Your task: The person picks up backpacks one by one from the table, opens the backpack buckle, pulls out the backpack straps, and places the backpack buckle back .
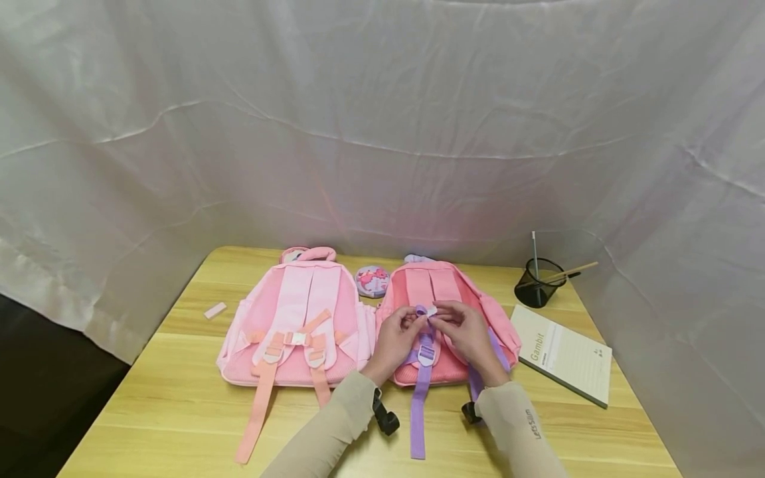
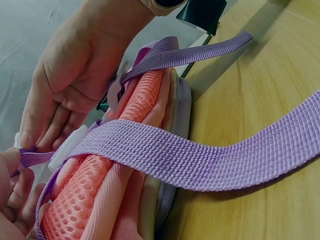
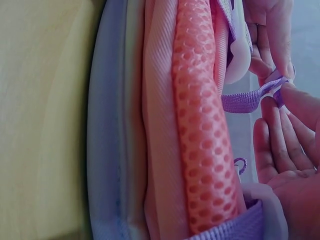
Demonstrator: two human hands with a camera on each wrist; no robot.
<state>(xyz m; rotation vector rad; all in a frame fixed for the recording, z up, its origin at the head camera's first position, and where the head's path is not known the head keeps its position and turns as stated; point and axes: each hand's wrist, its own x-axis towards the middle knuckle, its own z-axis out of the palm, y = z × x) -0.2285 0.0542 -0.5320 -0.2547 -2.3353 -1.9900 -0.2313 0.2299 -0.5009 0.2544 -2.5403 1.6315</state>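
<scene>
A coral-pink backpack [image 1: 442, 275] lies with its straps upward. Above its lower half, my left hand [image 1: 393, 340] pinches a looped purple strap [image 1: 421, 310] between thumb and fingers. Close beside it, my right hand [image 1: 468, 330] pinches a small white buckle [image 1: 431, 311] on this strap, its other fingers loosely extended in the right wrist view. The fingertips of both hands nearly meet and partly cover the buckle. Below them, a wider purple webbing strap [image 2: 200, 160] runs through a white adjuster [image 1: 426, 355] and hangs over the backpack's edge onto the table.
A light pink backpack [image 1: 349, 318] with orange straps [image 1: 263, 411] lies to the left, its white buckle [image 1: 297, 338] fastened. A round printed pouch [image 1: 372, 281] sits between the bags. An eraser-like block [image 1: 215, 310], a notebook [image 1: 562, 352] and a black mesh pen cup [image 1: 531, 292] surround them.
</scene>
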